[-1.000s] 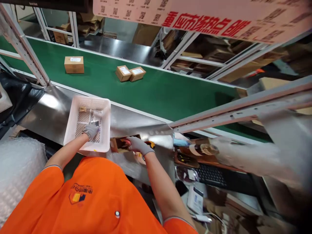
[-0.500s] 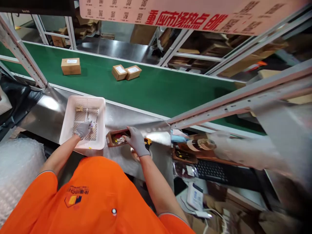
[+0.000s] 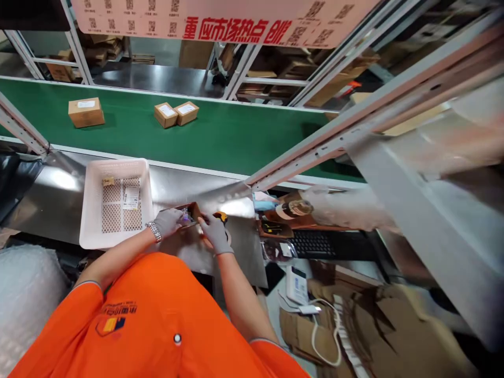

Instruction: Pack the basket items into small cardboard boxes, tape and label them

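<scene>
An open cardboard box (image 3: 193, 208) sits on the metal bench in front of me. My right hand (image 3: 216, 234), in a grey glove, grips the box's right end. My left hand (image 3: 168, 221), also gloved and with a metal watch at the wrist, reaches over the box's left side. Its fingers close on a small shiny packet (image 3: 185, 215) with a purple tint, at the box opening; its kind is unclear. To the left stands a white plastic basket (image 3: 88, 205) holding a white label slip (image 3: 131, 198) and a small brown piece (image 3: 108, 181).
Behind the bench runs a green conveyor belt (image 3: 129, 136) carrying several parcels (image 3: 86, 112). A tape dispenser (image 3: 221, 216) lies just behind my right hand. A keyboard (image 3: 314, 244) and a slanting metal post (image 3: 315, 152) are at right, bubble wrap (image 3: 31, 294) at left.
My left hand has left the basket and moved right to the cardboard box, carrying the small packet. My right hand stays on the box. The camera view has shifted to the right.
</scene>
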The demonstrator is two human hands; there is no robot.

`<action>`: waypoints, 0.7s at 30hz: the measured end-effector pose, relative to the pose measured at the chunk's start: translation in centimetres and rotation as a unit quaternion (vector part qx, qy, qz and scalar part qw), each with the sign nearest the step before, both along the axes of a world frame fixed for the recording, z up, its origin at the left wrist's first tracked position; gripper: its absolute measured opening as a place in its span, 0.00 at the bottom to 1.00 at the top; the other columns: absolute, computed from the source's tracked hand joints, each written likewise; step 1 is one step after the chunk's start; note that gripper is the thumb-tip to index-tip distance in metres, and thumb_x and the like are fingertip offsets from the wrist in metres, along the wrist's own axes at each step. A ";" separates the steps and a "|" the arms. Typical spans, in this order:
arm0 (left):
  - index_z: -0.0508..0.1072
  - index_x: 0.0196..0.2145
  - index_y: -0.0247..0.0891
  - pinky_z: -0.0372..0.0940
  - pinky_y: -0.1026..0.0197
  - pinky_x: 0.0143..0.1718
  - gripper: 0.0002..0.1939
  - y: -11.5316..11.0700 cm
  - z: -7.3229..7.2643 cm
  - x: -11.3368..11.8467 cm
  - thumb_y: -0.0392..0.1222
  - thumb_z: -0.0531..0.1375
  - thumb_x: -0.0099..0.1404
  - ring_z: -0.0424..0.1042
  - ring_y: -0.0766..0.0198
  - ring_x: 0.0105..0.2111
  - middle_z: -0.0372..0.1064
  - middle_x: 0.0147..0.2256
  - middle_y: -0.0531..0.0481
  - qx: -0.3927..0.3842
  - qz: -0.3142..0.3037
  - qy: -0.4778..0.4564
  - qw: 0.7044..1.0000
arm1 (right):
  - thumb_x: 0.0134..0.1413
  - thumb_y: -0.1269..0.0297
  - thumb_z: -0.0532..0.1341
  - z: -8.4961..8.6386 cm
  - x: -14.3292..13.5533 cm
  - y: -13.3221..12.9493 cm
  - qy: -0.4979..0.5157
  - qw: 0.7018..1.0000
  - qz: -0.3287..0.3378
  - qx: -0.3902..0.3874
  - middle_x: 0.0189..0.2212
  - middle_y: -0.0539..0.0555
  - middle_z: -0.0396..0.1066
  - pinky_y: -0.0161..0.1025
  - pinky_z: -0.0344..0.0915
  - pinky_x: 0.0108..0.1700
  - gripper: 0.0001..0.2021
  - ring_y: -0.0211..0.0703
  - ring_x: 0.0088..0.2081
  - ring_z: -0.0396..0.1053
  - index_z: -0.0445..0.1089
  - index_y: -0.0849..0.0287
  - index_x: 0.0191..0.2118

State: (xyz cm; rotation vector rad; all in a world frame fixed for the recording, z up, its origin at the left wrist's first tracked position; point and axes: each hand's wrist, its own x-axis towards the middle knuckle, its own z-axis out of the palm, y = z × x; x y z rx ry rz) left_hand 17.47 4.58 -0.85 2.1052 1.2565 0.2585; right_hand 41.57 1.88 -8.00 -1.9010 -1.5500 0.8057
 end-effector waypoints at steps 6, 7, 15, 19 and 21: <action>0.74 0.68 0.43 0.71 0.43 0.69 0.32 0.3 -1.8 -1.3 0.39 0.72 0.69 0.75 0.42 0.66 0.73 0.67 0.37 0.044 -0.020 0.014 0.999 | 0.63 0.58 0.66 -0.6 -0.6 -1.2 -0.017 1.000 -0.005 -0.014 0.42 0.59 0.87 0.52 0.79 0.51 0.11 0.57 0.45 0.85 0.82 0.55 0.45; 0.73 0.70 0.43 0.70 0.42 0.70 0.34 0.2 -1.9 -1.8 0.39 0.72 0.69 0.73 0.42 0.68 0.72 0.68 0.37 0.047 -0.019 -0.011 0.999 | 0.63 0.57 0.65 -0.7 -0.7 -1.3 -0.020 1.000 -0.005 -0.018 0.41 0.59 0.87 0.52 0.79 0.51 0.11 0.57 0.44 0.85 0.82 0.55 0.45; 0.68 0.71 0.39 0.59 0.35 0.79 0.42 0.3 -1.6 -7.1 0.42 0.75 0.63 0.64 0.39 0.75 0.65 0.72 0.31 0.060 0.054 -0.132 0.988 | 0.70 0.61 0.62 1.2 -3.8 -2.2 -0.079 0.990 0.034 0.113 0.51 0.64 0.81 0.53 0.77 0.55 0.16 0.59 0.52 0.79 0.81 0.57 0.56; 0.68 0.70 0.40 0.62 0.39 0.78 0.34 1.7 -1.1 -9.9 0.41 0.69 0.70 0.66 0.44 0.73 0.67 0.70 0.33 0.038 0.126 -0.142 0.981 | 0.76 0.62 0.59 3.2 -7.8 -1.3 -0.001 0.971 0.209 0.113 0.52 0.60 0.80 0.49 0.76 0.56 0.18 0.55 0.53 0.79 0.79 0.53 0.64; 0.68 0.70 0.41 0.67 0.41 0.74 0.32 2.2 -1.1 -10.5 0.38 0.66 0.70 0.70 0.47 0.70 0.70 0.69 0.35 0.009 0.130 -0.151 0.980 | 0.75 0.62 0.61 3.6 -9.8 -0.4 -0.008 0.964 0.253 0.075 0.53 0.59 0.81 0.46 0.76 0.56 0.19 0.53 0.53 0.79 0.78 0.52 0.65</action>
